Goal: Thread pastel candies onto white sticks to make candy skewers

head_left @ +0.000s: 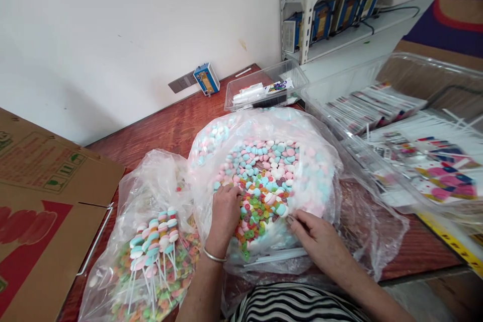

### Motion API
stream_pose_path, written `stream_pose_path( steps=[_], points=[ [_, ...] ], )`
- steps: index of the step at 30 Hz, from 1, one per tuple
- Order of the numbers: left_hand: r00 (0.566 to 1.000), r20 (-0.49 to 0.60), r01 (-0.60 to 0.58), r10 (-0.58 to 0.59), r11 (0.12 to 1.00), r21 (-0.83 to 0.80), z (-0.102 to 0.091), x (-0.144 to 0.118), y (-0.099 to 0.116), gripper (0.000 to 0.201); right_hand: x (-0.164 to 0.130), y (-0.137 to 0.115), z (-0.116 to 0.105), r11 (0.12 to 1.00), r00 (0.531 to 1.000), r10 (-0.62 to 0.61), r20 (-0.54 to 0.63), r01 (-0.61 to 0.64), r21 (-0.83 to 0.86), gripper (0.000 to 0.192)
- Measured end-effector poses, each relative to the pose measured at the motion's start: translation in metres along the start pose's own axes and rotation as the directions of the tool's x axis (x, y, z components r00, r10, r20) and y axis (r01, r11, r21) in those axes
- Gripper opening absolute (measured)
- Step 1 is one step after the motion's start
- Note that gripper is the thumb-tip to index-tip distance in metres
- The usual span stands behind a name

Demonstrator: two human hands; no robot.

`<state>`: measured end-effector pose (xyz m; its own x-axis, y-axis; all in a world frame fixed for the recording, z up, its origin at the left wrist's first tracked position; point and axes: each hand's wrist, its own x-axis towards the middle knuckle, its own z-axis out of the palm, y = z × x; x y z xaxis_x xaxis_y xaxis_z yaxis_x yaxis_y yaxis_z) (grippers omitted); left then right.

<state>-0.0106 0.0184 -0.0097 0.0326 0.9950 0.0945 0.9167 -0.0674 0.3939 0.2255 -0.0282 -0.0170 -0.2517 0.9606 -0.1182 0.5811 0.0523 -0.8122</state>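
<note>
Head view – both hands (271, 221) in candy bag (324, 186), mouth upward

A red-brown wooden counter (166, 128) carries a big candy bag (317, 181) at centre, a bag of candy skewers (151, 256) at seven o'clock, a clear plastic box (264, 90) at twelve, wrapper trays (415, 126) at three, cardboard (41, 211) at nine.

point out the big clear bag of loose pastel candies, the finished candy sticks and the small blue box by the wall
big clear plastic bag of loose pastel candies (320, 161): head view, right bag wall
finished pastel candy sticks (154, 236): head view, stacked candies
small blue box (206, 79): head view, front face
</note>
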Motion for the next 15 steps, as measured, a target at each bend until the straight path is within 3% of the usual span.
stream_pose_path(
  steps=[2, 3, 6, 8, 9, 11, 15],
  points=[
    [0.997, -0.010, 0.072, -0.077, 0.962, -0.264, -0.001, -0.002, 0.003, 0.016, -0.002, -0.001, 0.000, 0.998, 1.000, -0.008, 0.016, 0.009, -0.060, 0.028],
    [0.991, 0.025, 0.132, -0.135, 0.889, -0.438, -0.002, -0.003, 0.005, 0.016, -0.002, -0.002, 0.000, 0.996, 1.000, -0.016, 0.020, 0.018, -0.085, 0.028],
    [0.945, 0.242, 0.322, -0.220, 0.494, -0.808, -0.003, -0.007, 0.012, 0.022, -0.004, -0.008, 0.001, 0.992, 0.999, -0.047, 0.022, 0.049, -0.114, 0.027],
    [0.918, 0.338, 0.386, -0.209, 0.267, -0.883, -0.002, -0.010, 0.016, 0.028, -0.004, -0.012, 0.002, 0.991, 0.998, -0.064, 0.027, 0.067, -0.115, 0.027],
    [0.907, 0.366, 0.405, -0.206, 0.197, -0.893, -0.002, -0.011, 0.017, 0.030, -0.003, -0.013, 0.003, 0.991, 0.997, -0.071, 0.032, 0.074, -0.115, 0.028],
    [0.896, 0.383, 0.418, -0.224, 0.142, -0.897, -0.002, -0.012, 0.018, 0.032, -0.003, -0.013, 0.003, 0.990, 0.996, -0.081, 0.033, 0.084, -0.111, 0.028],
    [0.916, 0.269, 0.341, -0.299, 0.223, -0.913, -0.006, -0.011, 0.013, 0.032, -0.003, -0.011, 0.002, 0.992, 0.995, -0.094, -0.017, 0.092, -0.088, 0.027]
  ],
)
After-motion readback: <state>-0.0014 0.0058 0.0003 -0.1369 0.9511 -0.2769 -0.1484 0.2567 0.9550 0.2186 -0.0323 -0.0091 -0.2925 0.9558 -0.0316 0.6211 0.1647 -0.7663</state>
